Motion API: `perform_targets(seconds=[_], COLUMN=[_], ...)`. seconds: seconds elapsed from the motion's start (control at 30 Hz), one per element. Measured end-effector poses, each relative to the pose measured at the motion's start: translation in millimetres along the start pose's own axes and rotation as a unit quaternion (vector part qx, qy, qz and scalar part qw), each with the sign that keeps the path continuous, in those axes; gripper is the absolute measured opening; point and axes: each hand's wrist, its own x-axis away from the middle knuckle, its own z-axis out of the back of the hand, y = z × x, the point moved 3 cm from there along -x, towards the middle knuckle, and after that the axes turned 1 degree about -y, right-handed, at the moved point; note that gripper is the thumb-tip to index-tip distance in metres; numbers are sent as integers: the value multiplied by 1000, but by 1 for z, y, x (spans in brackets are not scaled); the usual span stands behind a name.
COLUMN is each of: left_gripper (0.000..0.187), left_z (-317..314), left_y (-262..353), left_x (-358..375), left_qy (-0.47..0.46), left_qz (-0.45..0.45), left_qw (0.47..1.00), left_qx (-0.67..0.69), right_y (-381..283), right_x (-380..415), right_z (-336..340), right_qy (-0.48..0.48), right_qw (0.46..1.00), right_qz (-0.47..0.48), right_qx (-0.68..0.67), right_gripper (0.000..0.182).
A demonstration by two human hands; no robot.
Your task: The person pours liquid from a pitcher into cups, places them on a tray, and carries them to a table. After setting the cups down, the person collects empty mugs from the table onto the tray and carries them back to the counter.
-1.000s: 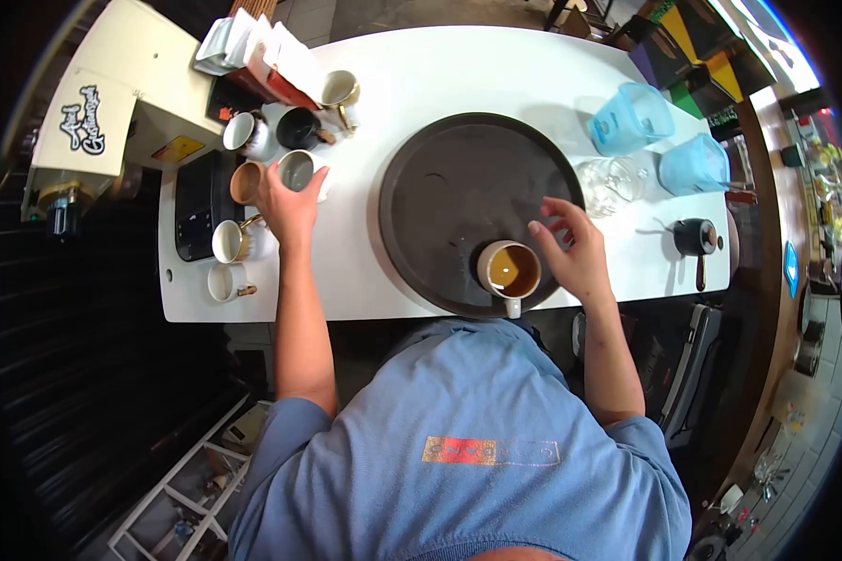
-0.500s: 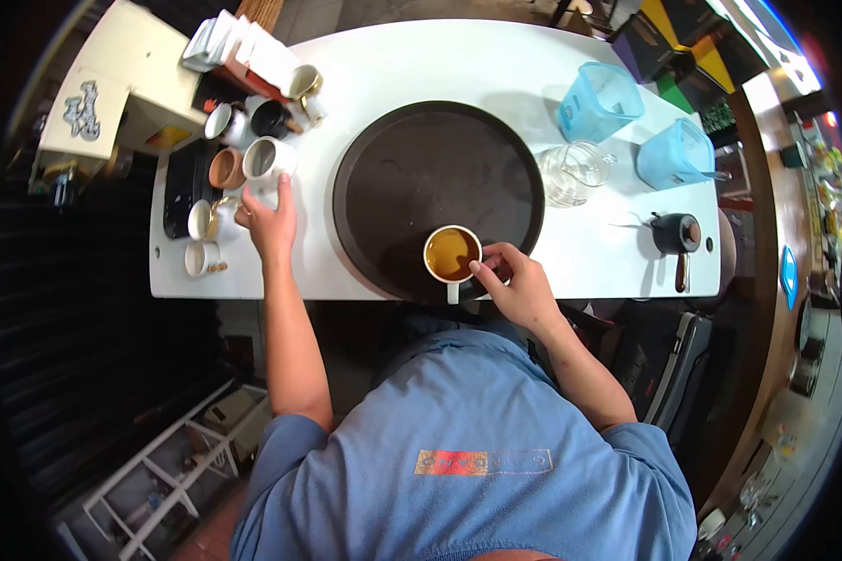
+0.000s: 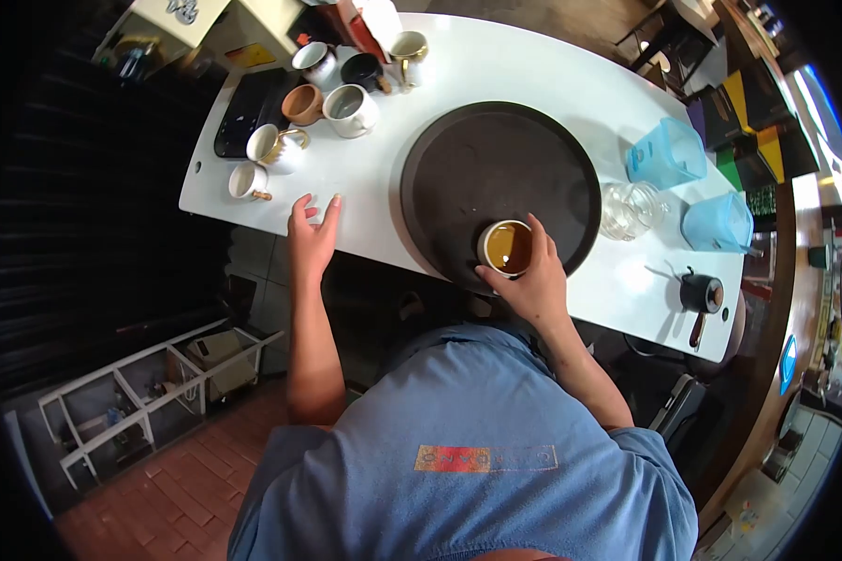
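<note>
A mug [image 3: 506, 249] of amber-brown liquid stands near the front edge of a round dark tray [image 3: 496, 154]. My right hand [image 3: 541, 280] grips the mug's side, thumb at the front and fingers around the right; its handle is hidden. My left hand [image 3: 312, 241] is open at the table's front edge, thumb and fingers apart, holding nothing. Closest to it are a small white mug [image 3: 247, 180] and a white mug with a gold handle [image 3: 276, 150]. Behind these sit a brown cup [image 3: 302, 105], a larger white mug [image 3: 350, 112] and a black mug [image 3: 361, 72].
On the white table [image 3: 365, 201], a clear glass jug [image 3: 632, 211] stands right of the tray. Two blue translucent containers [image 3: 666, 152] are beyond it. A small black pot [image 3: 700, 294] sits near the right corner. A dark flat device [image 3: 253, 117] lies at left.
My left hand has left the larger white mug and drawn back toward the table edge. My right hand has wrapped further around the filled mug. The view has turned.
</note>
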Motion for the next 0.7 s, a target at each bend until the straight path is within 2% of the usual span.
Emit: perform_targets(seconds=[0.1, 0.23, 0.4, 0.47, 0.53, 0.7], left_gripper=[67, 63, 51, 51, 49, 49], left_z=[11, 29, 55, 66, 82, 120], left_y=[-5, -25, -60, -77, -89, -125], left_x=[4, 11, 16, 15, 17, 20], left_qy=[1, -11, -25, -8, 9, 46], left_qz=[-13, -18, 2, 2, 13, 13], left_qw=[999, 997, 990, 990, 990, 985], left_qx=[31, 75, 136, 141, 139, 166], right_y=[-2, -22, -88, -110, -127, -163], right_x=[-6, -22, -56, -75, -96, -135], right_z=[-2, -1, -17, -38, -68, -133], right_qy=[8, -5, -25, -51, -55, -88], right_qw=[1000, 1000, 997, 995, 991, 981], right_qz=[-25, -6, 45, 57, 108, 166], right_qx=[4, 20, -59, -63, -58, -42], right_gripper=[80, 78, 75, 75, 73, 84])
